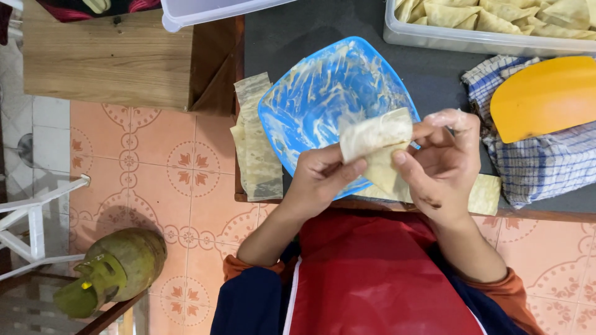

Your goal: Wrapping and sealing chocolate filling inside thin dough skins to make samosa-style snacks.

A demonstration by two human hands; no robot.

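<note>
Red apron cloth is filling the near middle of the view, worn by the person whose forearms are reaching up from it toward a dark tabletop. Far right, a clear tub is holding folded pastries and is being cut off by the top edge, so its full extent is not showing. Below it a blue checked cloth is lying on the table with an orange scraper resting on it. Left of that, a blue square bowl, smeared with pale paste, is sitting tilted near the table's edge, and a stack of pale wrapper strips is lying just to its left. On the tiled floor at near left, a green gas cylinder is lying partly hidden by a dark bar.

Both hands are meeting over the bowl's near right corner. The left hand is pinching the lower left side of a folded pastry wrapper between thumb and fingers. The right hand is gripping the wrapper's right edge, fingers curled and thumb pressing on its face. The wrapper is standing between the two hands, hiding part of the bowl's rim; whether it holds filling cannot be made out.
</note>
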